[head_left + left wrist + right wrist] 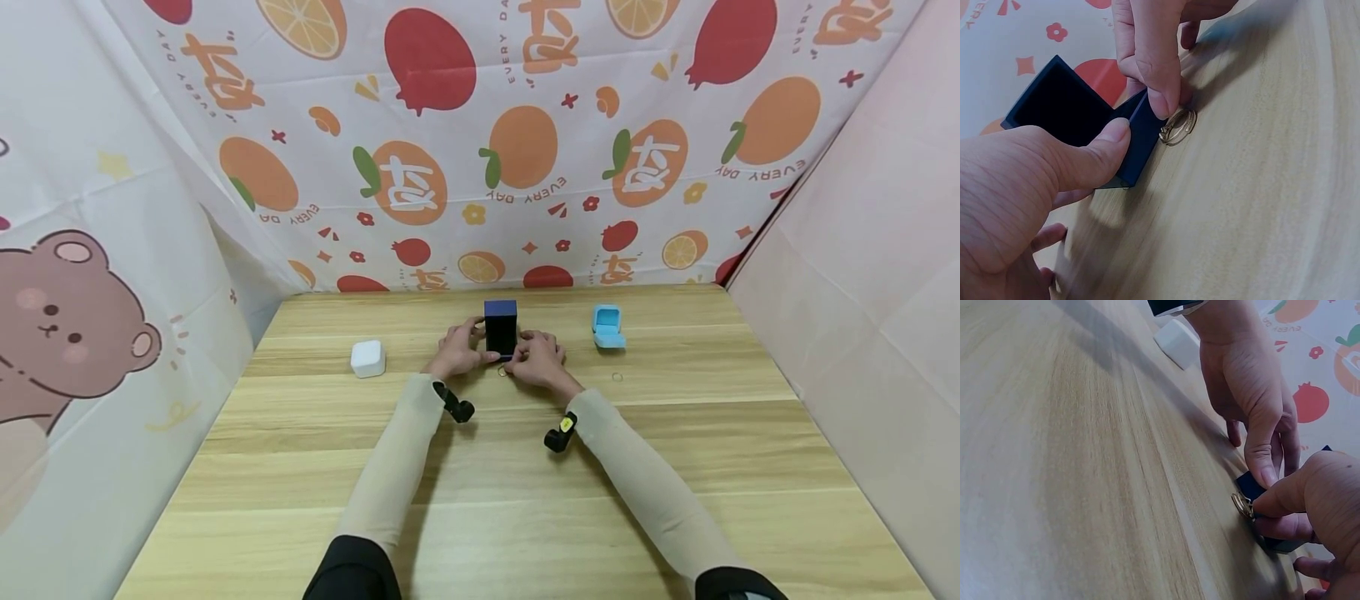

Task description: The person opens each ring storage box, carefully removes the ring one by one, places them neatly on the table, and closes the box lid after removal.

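Observation:
A dark blue ring box (pixel 501 331) stands on the table with its lid raised, its black lining showing. My left hand (pixel 458 350) grips the box from the left, the thumb (pixel 1107 147) lying along its front edge. On the other side, my right hand (pixel 536 360) pinches the box's right corner, hiding part of it. A gold ring (pixel 1179 127) lies just in front of the box, right by the right thumb (pixel 1160 100). In the right wrist view the ring (pixel 1242 505) shows beside the fingertips.
To the left on the wooden table (pixel 495 500) is a white rounded box (pixel 368 359). A light blue ring box (pixel 608 327) stands with its lid up at the right, and a second ring (pixel 617 377) lies in front of it. A fruit-printed cloth (pixel 517 150) hangs along the back edge.

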### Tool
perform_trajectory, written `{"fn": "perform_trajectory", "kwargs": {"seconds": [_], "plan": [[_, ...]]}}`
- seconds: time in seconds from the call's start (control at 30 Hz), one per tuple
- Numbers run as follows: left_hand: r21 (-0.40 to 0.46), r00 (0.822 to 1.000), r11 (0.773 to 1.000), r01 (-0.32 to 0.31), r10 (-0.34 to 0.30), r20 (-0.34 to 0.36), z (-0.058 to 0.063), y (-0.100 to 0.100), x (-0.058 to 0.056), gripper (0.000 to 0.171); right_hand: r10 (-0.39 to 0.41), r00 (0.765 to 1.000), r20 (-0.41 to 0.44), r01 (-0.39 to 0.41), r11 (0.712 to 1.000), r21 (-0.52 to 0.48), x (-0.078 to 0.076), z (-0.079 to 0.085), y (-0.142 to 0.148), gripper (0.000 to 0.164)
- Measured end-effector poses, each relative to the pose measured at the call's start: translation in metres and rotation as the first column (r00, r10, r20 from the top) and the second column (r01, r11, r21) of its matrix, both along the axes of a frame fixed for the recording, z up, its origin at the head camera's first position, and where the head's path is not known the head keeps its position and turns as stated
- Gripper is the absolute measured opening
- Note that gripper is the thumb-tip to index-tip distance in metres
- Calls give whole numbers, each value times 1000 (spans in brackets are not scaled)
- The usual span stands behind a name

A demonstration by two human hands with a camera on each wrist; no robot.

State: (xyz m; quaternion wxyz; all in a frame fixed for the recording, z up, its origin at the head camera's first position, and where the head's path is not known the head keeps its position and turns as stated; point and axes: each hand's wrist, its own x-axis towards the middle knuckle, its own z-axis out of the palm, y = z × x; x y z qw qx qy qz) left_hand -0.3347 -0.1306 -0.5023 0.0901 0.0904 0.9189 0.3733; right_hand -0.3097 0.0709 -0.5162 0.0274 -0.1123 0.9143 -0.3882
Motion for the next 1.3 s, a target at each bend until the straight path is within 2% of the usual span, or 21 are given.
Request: {"fn": "perform_trajectory", "kwargs": {"seconds": [0.57, 0.93, 1.13, 1.3], "plan": [[18, 1000, 1000, -7, 6, 8, 1, 1, 3, 82, -2, 999, 51, 2, 1000, -3, -5, 3, 1, 20], [5, 999, 1000, -24, 24, -23, -8, -1, 1, 84, 3, 996, 90, -2, 1000, -10, -5, 7, 2, 21], [35, 999, 999, -34, 35, -26, -9, -1, 3, 87, 2, 997, 83, -2, 1000, -1, -7, 9, 2, 22], [85, 999, 996, -16, 19, -31, -8, -3, 4, 89, -7, 997, 71, 8, 1000, -20, -9, 12, 3, 24]]}}
